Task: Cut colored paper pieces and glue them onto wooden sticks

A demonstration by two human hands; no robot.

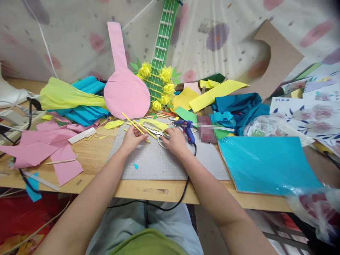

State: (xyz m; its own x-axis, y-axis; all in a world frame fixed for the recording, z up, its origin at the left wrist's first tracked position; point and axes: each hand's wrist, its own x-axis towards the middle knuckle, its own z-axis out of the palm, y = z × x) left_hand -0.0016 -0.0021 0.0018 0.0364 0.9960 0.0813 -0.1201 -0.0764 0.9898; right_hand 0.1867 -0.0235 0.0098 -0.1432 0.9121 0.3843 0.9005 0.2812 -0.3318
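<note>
My left hand [133,137] is closed round thin yellow sticks [136,126], which cross each other above the grey cutting mat [156,166]. In my right hand [175,141] are the scissors [151,131], with a pale handle loop showing beneath the fingers. Their blades point left, close to the sticks; whether they touch them I cannot tell. Just beyond my right hand lies a blue glue gun [188,129], its black cord running toward the table's front edge. Yellow paper [156,124] lies behind the scissors.
A pink guitar-shaped cutout [127,92] leans at the back beside a green strip [162,46] with white strings and yellow flowers. Pink paper scraps [39,145] cover the left. A blue sheet [268,164] lies at right, near a cardboard offcut [281,53].
</note>
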